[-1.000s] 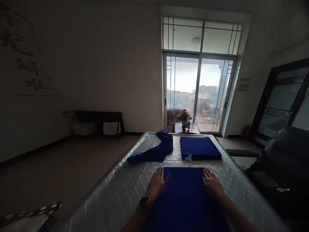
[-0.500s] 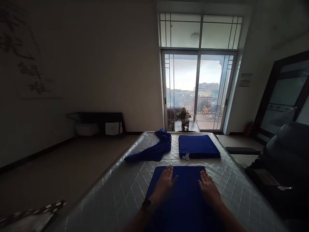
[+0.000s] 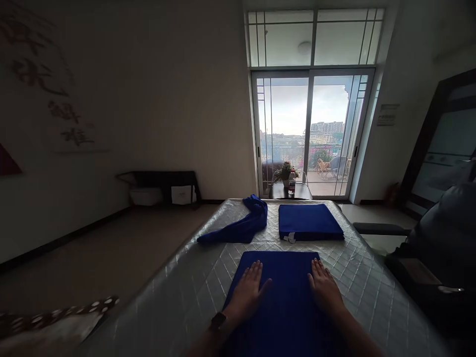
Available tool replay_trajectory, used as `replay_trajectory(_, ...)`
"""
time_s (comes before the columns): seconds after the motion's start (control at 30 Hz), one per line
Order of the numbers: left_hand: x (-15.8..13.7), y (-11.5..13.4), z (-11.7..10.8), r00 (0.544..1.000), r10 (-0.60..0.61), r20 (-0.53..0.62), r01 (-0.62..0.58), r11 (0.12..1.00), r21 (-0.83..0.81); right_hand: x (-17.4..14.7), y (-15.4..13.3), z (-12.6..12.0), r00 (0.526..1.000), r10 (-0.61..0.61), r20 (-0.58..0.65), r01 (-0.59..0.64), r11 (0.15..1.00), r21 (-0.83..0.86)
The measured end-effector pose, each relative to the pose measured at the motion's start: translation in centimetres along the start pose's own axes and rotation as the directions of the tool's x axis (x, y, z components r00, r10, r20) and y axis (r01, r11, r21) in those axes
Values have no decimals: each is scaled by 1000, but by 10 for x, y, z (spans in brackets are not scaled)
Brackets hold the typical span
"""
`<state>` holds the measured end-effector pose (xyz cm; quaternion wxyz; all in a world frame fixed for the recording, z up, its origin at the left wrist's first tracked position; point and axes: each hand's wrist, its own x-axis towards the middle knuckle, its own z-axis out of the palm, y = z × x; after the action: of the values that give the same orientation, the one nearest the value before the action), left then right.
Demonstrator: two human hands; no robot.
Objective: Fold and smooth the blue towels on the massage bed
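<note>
A folded blue cloth [image 3: 284,292] lies flat in front of me on a silver quilted cover [image 3: 182,292]. My left hand [image 3: 249,290] rests palm down near its left edge, fingers stretched out and thumb apart. Along the right edge my right hand [image 3: 324,283] lies flat in the same way, open. Neither hand grips the cloth. Farther off, a second folded blue cloth [image 3: 310,221] with a white label sits at the right. To its left is a crumpled blue cloth [image 3: 245,223], bunched at the far end and drawn out toward the left.
Beyond the far edge stands a small dark table [image 3: 290,192] with a potted plant [image 3: 285,171] and a bottle [image 3: 292,182], before a sliding glass door [image 3: 308,134]. A dark armchair [image 3: 446,233] is at right. Polka-dot fabric [image 3: 55,317] lies lower left.
My left hand has slid back a little toward me along the cloth. My right hand still lies at the right edge. The whole view has turned slightly left.
</note>
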<state>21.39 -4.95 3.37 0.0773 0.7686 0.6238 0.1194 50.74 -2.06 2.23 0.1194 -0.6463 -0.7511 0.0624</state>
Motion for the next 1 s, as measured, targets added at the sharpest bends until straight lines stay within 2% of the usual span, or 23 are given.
replay_trajectory(0.1, -12, -34, -4, 996, -85, -12, 85, 996, 25, 0, 0, 1, 1000, -6, -3, 6, 1000, 7)
replay_trajectory(0.2, -18, -46, -1, 996, -82, -43, 83, 996, 41, 0, -1, 1, 1000, 3, -6, -3, 1000, 10)
replay_trajectory(0.33, -20, -43, -1, 995, -71, -71, 74, 996, 46, -3, -3, -4, 1000, 0, -3, 0, 1000, 9)
replay_trajectory(0.53, -21, -39, -7, 996, -82, -41, 83, 996, 31, -10, -11, -18, 1000, -13, -22, 12, 999, -32)
replay_trajectory(0.67, -19, -43, -2, 996, -72, -54, 73, 997, 23, -28, -15, -26, 999, -35, 36, 37, 998, -58)
replay_trajectory(0.83, -19, -43, -5, 996, -82, -46, 84, 996, 31, -58, -16, -23, 993, 25, 114, -22, 999, -30)
replay_trajectory(0.93, -21, -30, -17, 990, -66, -128, 77, 993, 85, -66, -13, -13, 995, 41, 87, -41, 999, -10)
replay_trajectory(1.0, -23, -14, -26, 977, 10, -215, 17, 992, 122, -65, -9, -6, 998, 32, 62, -32, 999, -4)
